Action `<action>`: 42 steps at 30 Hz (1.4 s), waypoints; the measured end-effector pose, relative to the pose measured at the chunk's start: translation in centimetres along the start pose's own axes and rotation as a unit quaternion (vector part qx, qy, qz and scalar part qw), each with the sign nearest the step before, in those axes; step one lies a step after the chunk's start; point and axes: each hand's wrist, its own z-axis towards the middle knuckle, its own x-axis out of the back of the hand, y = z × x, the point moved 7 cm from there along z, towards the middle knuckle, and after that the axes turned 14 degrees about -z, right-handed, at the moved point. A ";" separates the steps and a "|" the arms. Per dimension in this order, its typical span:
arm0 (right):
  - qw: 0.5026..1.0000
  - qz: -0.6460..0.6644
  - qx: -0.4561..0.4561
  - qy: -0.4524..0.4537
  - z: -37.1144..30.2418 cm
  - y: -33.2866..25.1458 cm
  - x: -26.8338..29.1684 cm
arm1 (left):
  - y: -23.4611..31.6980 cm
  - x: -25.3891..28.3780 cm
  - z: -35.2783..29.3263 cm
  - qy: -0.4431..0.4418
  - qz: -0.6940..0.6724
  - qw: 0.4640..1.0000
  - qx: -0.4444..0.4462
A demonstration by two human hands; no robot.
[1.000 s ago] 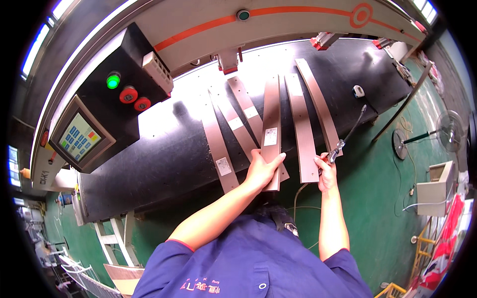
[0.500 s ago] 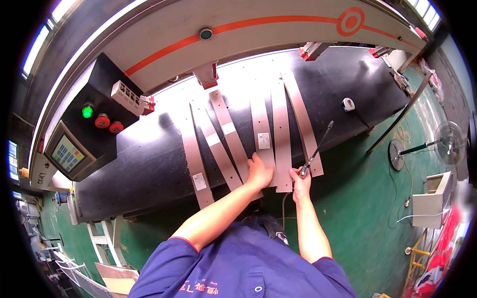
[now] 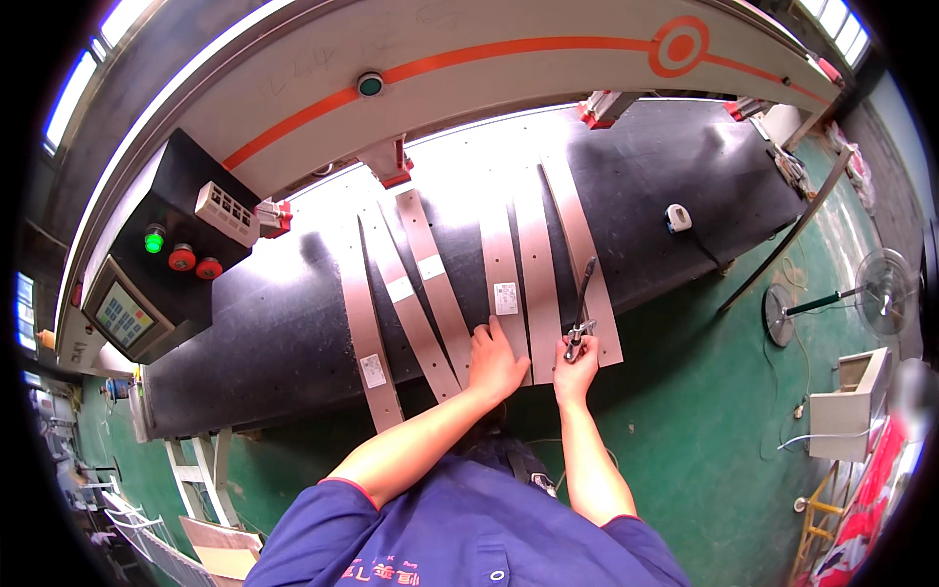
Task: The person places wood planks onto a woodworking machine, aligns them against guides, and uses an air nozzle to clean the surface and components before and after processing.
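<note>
My left hand (image 3: 496,362) lies with fingers stretched out over the near end of a brown-grey strip (image 3: 499,258) that bears a white label. Wrapped in my right hand (image 3: 575,374) is an air blow gun (image 3: 583,311), its thin dark nozzle pointing away from me above the strips at the right. Beneath it lie another long strip (image 3: 537,274) and the rightmost strip (image 3: 579,245). Further left, more strips (image 3: 370,328) with small holes and labels are fanned out, their near ends reaching past the table edge.
The strips rest on a black machine table (image 3: 264,362). A beam (image 3: 528,73) with red-tipped clamps spans its far side. At left hangs a control box with a screen (image 3: 125,313) and buttons. A white tape measure (image 3: 678,217) lies right; a fan (image 3: 880,293) stands on the green floor.
The blow gun's nozzle has swung left and now stands more upright in view. My left hand stays on the labelled strip. The whole view has shifted slightly.
</note>
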 end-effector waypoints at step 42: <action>0.929 -0.013 -0.026 -0.370 -19.7 -8.1 -4.2 | -16.5 22.2 -17.2 -0.019 -0.811 0.576 0.100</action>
